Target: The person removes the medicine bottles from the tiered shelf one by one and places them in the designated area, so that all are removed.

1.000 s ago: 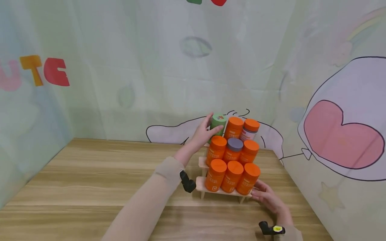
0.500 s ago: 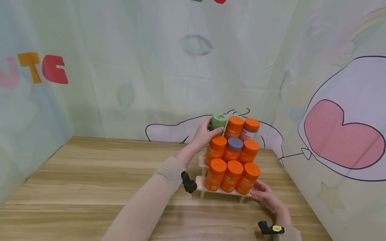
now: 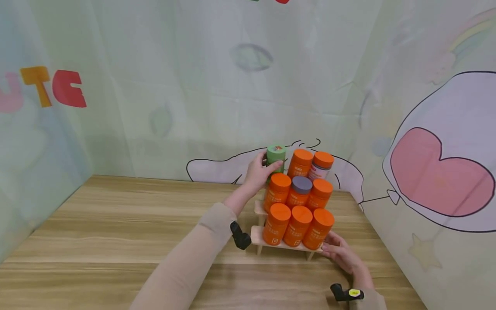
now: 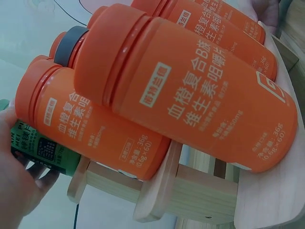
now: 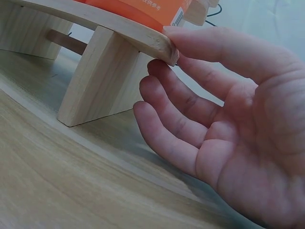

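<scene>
My left hand [image 3: 257, 173] grips a green jar [image 3: 276, 160] at the left end of the top tier of a wooden three-tier display stand [image 3: 257, 235]. A narrow gap parts this jar from the orange jar [image 3: 300, 162] to its right. In the left wrist view, fingers and thumb wrap the green jar [image 4: 45, 150], partly hidden by orange jars [image 4: 190, 95] in front. My right hand [image 3: 343, 255] pinches the right end of the bottom tier. The right wrist view has its thumb on top of the board's end [image 5: 159, 45], with the other fingers curled below.
Orange jars fill the bottom tier; a grey-lidded jar [image 3: 302, 189] stands mid-row on the middle tier. A white-labelled jar [image 3: 320, 167] with orange lid stands top right. The stand rests on a wood-grain table [image 3: 155, 224], with a printed curtain [image 3: 174, 107] close behind.
My left hand has shifted the green jar slightly left and up, widening the gap to the orange jar beside it. My right hand stays at the stand's end.
</scene>
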`<state>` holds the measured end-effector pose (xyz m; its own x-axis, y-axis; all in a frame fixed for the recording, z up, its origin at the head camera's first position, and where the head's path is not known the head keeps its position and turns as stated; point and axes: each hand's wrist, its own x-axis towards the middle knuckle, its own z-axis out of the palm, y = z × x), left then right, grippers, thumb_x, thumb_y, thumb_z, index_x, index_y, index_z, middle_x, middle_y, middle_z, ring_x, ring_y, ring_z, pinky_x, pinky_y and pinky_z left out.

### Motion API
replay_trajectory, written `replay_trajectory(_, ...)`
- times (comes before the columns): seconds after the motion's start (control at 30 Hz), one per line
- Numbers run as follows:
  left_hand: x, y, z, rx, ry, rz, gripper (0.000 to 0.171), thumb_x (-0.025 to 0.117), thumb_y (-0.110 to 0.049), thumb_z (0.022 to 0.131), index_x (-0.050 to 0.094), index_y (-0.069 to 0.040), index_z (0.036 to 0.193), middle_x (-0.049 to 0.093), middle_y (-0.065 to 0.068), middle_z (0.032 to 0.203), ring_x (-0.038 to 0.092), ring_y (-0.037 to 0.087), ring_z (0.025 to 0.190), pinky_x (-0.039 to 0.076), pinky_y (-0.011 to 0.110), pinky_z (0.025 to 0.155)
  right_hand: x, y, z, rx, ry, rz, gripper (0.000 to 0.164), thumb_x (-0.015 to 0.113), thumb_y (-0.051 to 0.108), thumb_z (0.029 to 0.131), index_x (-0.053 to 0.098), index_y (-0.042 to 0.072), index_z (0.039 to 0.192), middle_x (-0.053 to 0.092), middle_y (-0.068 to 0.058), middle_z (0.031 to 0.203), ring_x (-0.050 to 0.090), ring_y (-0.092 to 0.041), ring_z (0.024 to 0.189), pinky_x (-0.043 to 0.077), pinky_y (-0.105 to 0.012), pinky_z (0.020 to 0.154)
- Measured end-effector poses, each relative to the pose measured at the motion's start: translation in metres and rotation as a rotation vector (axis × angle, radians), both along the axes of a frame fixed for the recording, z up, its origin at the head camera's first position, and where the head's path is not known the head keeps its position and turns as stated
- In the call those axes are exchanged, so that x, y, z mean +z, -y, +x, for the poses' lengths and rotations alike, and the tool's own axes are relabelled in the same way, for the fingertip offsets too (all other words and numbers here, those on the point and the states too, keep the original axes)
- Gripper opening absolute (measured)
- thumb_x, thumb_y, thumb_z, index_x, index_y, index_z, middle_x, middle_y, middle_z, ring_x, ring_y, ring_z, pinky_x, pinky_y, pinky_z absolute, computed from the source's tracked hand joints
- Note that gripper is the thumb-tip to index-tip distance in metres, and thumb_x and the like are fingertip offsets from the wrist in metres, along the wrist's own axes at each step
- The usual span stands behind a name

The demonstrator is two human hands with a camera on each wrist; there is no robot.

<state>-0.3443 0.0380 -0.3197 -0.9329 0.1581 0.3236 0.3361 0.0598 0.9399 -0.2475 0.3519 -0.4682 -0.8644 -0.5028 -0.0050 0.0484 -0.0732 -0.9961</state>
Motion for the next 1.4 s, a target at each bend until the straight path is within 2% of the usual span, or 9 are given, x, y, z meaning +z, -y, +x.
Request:
replay_trajectory(0.23, -0.004, 0.008, 0.002, 0.1, -0.033, 0.06, 0.064, 0.069, -0.032, 0.091, 0.044, -0.005, 0.143, 0.054, 0.016, 0.139, 0.053, 0.032, 0.127, 0.047, 0.047, 0.104, -0.001, -0.001, -0.003, 0.026, 0.004, -0.029, 0.043, 0.044, 0.002, 0.098, 0.049, 0.034, 0.126, 0.057, 0.011, 0.125, 0.059, -0.005, 0.113, 0.051, -0.025, 0.096)
replay_trajectory(0.5, -0.005, 0.027, 0.005, 0.233, -0.094, 0.191, 0.066, 0.075, -0.027, 0.087, 0.046, -0.002, 0.141, 0.055, 0.016, 0.137, 0.055, 0.032, 0.125, 0.047, 0.044, 0.105, -0.002, 0.0, -0.002, 0.002, 0.02, 0.012, 0.04, 0.045, 0.005, 0.099, 0.045, 0.03, 0.13, 0.056, 0.013, 0.127, 0.056, -0.004, 0.116, 0.048, -0.023, 0.099)
replay_trajectory(0.73, -0.009, 0.046, 0.011, 0.328, -0.093, 0.195, 0.067, 0.076, -0.027, 0.086, 0.047, -0.001, 0.14, 0.057, 0.017, 0.134, 0.056, 0.032, 0.123, 0.048, 0.045, 0.103, -0.004, 0.0, -0.001, 0.0, -0.018, 0.019, 0.043, 0.043, 0.004, 0.098, 0.051, 0.036, 0.125, 0.059, 0.015, 0.124, 0.057, -0.003, 0.113, 0.048, -0.02, 0.098)
replay_trajectory(0.97, -0.03, 0.059, 0.009, 0.411, -0.033, 0.184, 0.068, 0.077, -0.025, 0.085, 0.047, 0.001, 0.139, 0.055, 0.019, 0.136, 0.055, 0.035, 0.124, 0.047, 0.046, 0.104, -0.004, -0.001, -0.003, 0.023, -0.068, -0.012, 0.044, 0.042, 0.002, 0.098, 0.054, 0.036, 0.125, 0.061, 0.014, 0.124, 0.059, -0.003, 0.112, 0.048, -0.019, 0.096)
replay_trajectory(1.23, -0.06, 0.065, 0.006, 0.409, 0.027, 0.138, 0.065, 0.078, -0.021, 0.084, 0.048, 0.002, 0.137, 0.053, 0.022, 0.137, 0.052, 0.038, 0.127, 0.045, 0.049, 0.106, -0.004, 0.001, -0.003, 0.025, -0.06, -0.025, 0.046, 0.042, 0.0, 0.098, 0.055, 0.034, 0.125, 0.061, 0.013, 0.124, 0.059, -0.003, 0.112, 0.049, -0.02, 0.096)
replay_trajectory(1.4, -0.078, 0.063, 0.007, 0.408, 0.034, 0.126, 0.065, 0.08, -0.021, 0.082, 0.049, 0.004, 0.134, 0.054, 0.024, 0.135, 0.052, 0.041, 0.126, 0.045, 0.051, 0.105, -0.004, 0.0, -0.003, 0.017, -0.054, -0.017, 0.045, 0.042, 0.001, 0.098, 0.054, 0.035, 0.125, 0.06, 0.014, 0.125, 0.058, -0.003, 0.113, 0.048, -0.02, 0.097)
